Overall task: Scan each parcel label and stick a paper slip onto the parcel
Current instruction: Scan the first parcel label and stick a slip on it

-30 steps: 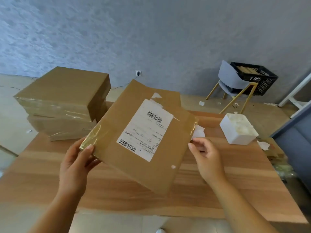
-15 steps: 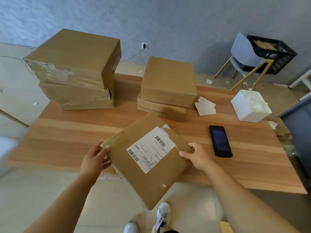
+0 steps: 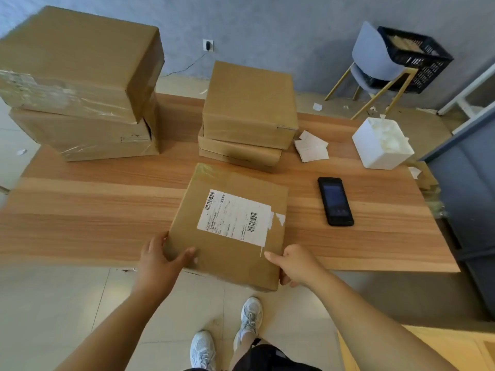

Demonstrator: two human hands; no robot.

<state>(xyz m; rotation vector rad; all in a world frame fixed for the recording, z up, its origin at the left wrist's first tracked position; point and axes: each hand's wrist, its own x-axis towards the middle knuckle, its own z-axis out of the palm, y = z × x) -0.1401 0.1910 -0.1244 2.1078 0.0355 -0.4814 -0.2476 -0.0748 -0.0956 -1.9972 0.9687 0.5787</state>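
Cardboard, flat and brown, formed the square parcel (image 3: 230,226) at the frame's centre. Its far part lay over the striped wooden table (image 3: 93,210) and its near edge jutted past the table's front edge. A white rectangular printed label (image 3: 235,218) with barcodes covered its top, and glossy tape wrapped its far corner.

The left hand (image 3: 158,261) gripped the near-left corner, thumb on top. The right hand (image 3: 297,263) gripped the near-right corner, thumb on top and fingers curled beneath.

Bare wood stretched left of the parcel. To its right lay a black slab-shaped handheld device (image 3: 335,201), apart from it. Beyond stood a low stack of brown boxes (image 3: 249,108), with loose white paper slips (image 3: 312,147) and a white square tub (image 3: 380,145) to the right. Two large taped cartons (image 3: 77,76) filled the upper left.
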